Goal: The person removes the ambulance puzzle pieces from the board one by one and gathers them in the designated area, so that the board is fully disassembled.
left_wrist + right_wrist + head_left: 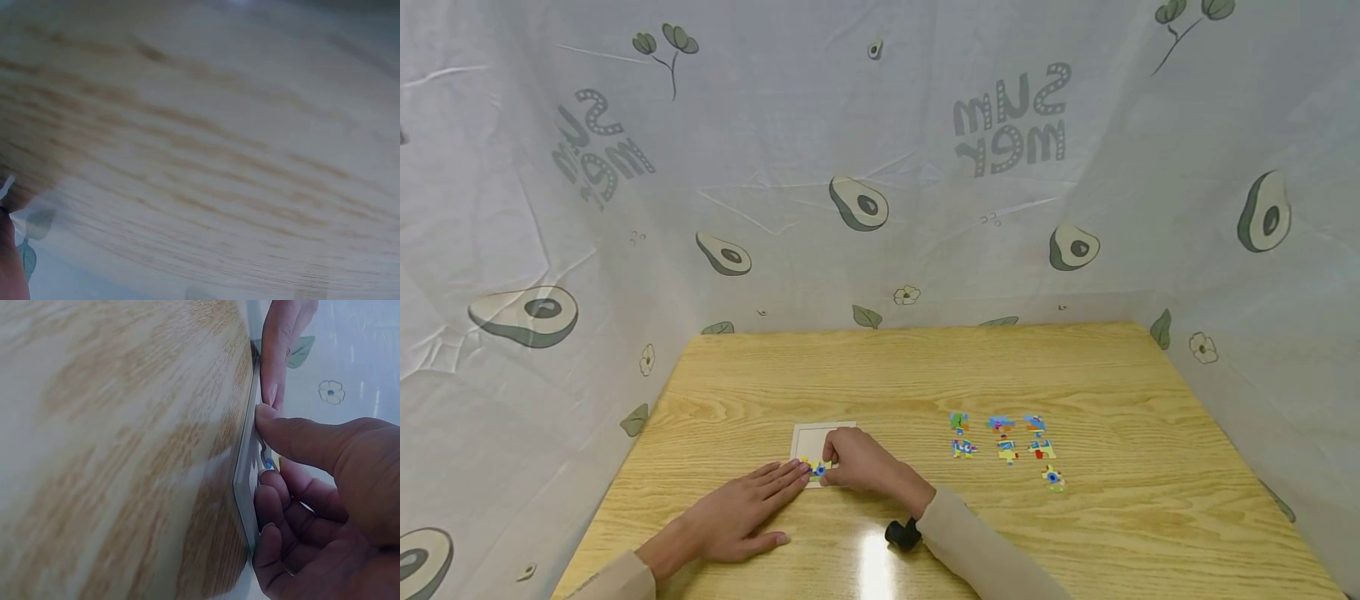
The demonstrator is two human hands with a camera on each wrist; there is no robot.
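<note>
A small white square puzzle tray [809, 440] lies on the wooden table, with colourful jigsaw pieces [815, 471] along its near part. My left hand [739, 510] lies palm down with straight fingers, its fingertips on the pieces at the tray's left side. At the tray's right side, my right hand [867, 463] pinches a jigsaw piece [269, 464] between thumb and fingers, low against the tray. Most of that piece is hidden by the fingers. In the left wrist view, a sliver of the left hand [11, 265] shows at the edge.
Several loose jigsaw pieces [1002, 425] lie in rough rows on the table [1120, 400] to the right, one piece [1053, 477] nearer than the others. A black cylindrical object [902, 535] sits by the right wrist. A patterned curtain [925, 250] hangs around the table's back and sides.
</note>
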